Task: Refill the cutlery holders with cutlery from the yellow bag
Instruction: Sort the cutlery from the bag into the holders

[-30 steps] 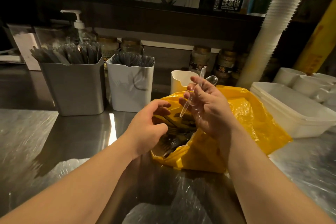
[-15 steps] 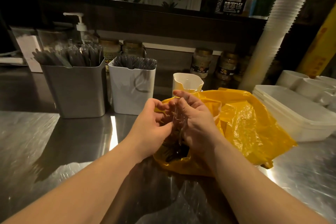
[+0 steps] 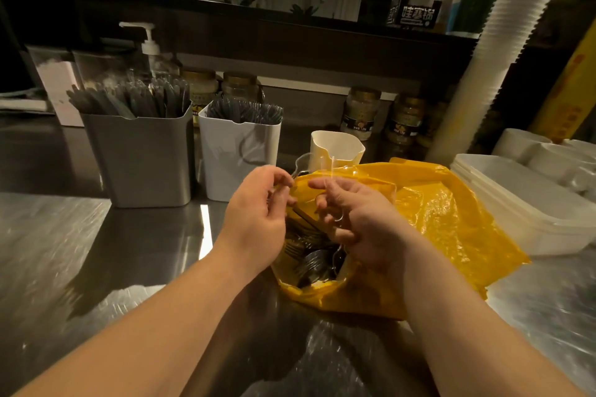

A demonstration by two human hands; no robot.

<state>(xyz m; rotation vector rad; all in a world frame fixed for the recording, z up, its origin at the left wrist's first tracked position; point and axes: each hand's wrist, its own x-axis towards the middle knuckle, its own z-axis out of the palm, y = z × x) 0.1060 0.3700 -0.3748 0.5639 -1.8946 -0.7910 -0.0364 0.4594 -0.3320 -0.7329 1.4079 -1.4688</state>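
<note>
Hovering over the open mouth of the yellow bag (image 3: pixel 435 213), both hands met just above the dark forks (image 3: pixel 311 259) lying inside it. The fingers of the right hand (image 3: pixel 358 222) curled round a clear plastic piece (image 3: pixel 332 167), whose thin handle stood up past the fingertips. The left hand (image 3: pixel 254 222) had its fingers bent close to the bag's rim; whether they pinched anything could not be told. The bag lay on the steel desk (image 3: pixel 96 251), just in front of a small cream holder (image 3: pixel 335 148). Left of that stood a white holder (image 3: pixel 238 161) and a grey holder (image 3: pixel 138 161), both packed full.
</note>
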